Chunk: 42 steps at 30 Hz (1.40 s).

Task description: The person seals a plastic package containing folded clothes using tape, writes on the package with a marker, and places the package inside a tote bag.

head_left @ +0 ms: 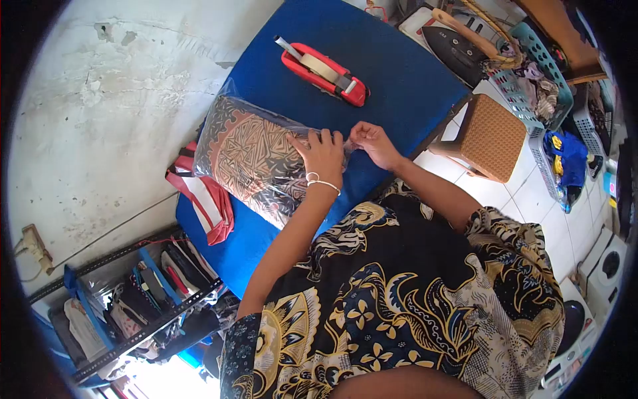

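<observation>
Patterned shirt [392,299] foremost, surface [409,80] open beyond right fingers [361,130], its edge [438,126] to their right, left fingers [326,137] spread over bagged cloth [249,149], right ones pinching clear plastic [348,147].

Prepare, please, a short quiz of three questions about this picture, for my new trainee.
1. Which hand is spread on the plastic-wrapped patterned bundle? A) left hand; B) right hand.
2. True or false: the red tape dispenser rests on the blue tabletop.
3. Fill in: the stool with a woven-look brown top stands on ____ floor tiles.

Key: 1. A, left hand; 2. True; 3. white.
</observation>
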Each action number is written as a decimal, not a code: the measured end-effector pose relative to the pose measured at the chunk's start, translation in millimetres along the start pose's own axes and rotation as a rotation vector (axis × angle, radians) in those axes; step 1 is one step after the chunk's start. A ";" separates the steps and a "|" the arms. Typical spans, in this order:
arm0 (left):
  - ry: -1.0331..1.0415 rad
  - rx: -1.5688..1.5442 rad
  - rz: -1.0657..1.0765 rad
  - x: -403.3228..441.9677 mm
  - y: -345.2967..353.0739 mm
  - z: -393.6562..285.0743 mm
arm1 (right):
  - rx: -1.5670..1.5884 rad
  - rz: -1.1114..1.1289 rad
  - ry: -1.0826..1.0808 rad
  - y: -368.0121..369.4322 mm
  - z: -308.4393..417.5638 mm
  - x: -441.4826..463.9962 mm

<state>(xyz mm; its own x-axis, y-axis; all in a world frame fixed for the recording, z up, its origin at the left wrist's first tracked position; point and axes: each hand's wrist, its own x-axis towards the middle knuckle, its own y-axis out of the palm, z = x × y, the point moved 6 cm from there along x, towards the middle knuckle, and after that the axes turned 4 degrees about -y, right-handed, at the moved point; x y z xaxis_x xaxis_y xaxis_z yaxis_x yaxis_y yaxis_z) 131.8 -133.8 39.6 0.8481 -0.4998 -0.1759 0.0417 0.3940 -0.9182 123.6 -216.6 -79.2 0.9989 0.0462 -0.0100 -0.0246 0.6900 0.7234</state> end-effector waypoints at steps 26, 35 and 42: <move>0.125 -0.213 -0.427 -14.4 1.5 -1.1 | -1.300 -0.173 -0.676 24.4 64.6 -6.8; 0.140 -0.180 -0.421 -20.6 0.8 2.2 | -0.835 0.069 -0.261 24.1 26.8 -17.0; 0.174 -0.225 -0.495 -48.4 -4.0 0.4 | -0.230 0.273 0.122 19.4 -8.3 -13.2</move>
<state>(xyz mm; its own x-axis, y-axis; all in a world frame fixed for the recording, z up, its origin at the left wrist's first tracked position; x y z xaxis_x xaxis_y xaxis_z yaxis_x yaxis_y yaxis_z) 90.8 -110.9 51.9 0.6562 -0.7099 0.2558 0.2823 -0.0834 -0.9557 109.7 -197.9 -70.8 0.9425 0.3268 0.0692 -0.3112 0.7838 0.5374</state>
